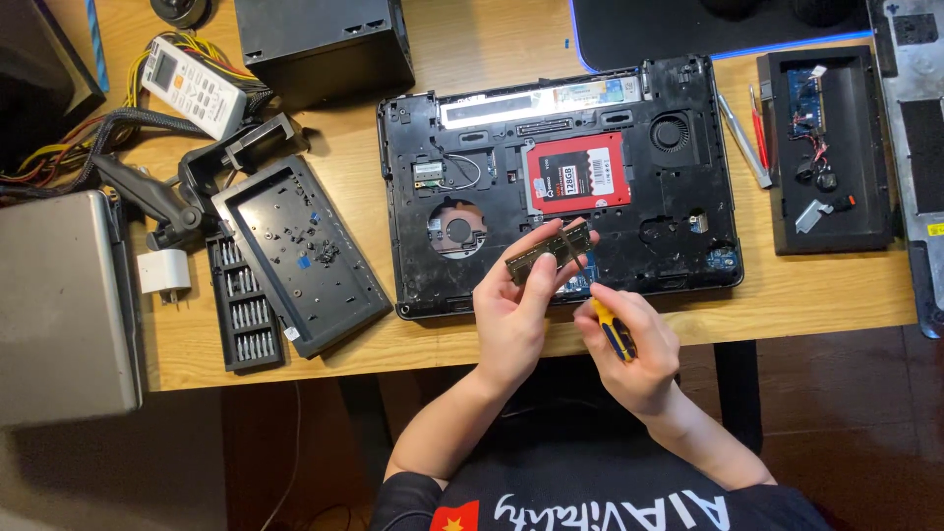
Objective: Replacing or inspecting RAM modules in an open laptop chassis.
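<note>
head view looks straight down on my light wooden desk (472,54), where the opened black plastic laptop base (560,182) lies underside up. its drive bay holds a flat red rectangular solid-state drive (578,172), a round cooling fan (670,131) sits in the upper right corner, and a small green wireless card (428,173) with thin wires sits in a left pocket. left of the laptop, the removed black plastic bottom cover (300,256) lies like a shallow tray with a scatter of tiny dark screws (313,244) inside. just beside it, a narrow black bit case (244,310) holds rows of silver screwdriver bits. at the right end of the desk a black rectangular tray (829,147) holds a small blue circuit board (808,98) and loose small parts.

my left hand (511,315) rises from the desk's front edge, thumb and fingers closed on the long edges of a thin green-and-gold memory module (548,252), held tilted above the laptop's lower middle. my right hand (629,344) is curled tight around the yellow-and-blue handle of a small precision screwdriver (612,329), its thin metal shaft angled up to the module. both wrists hover near the desk's front edge, just in front of my black shirt.
</note>
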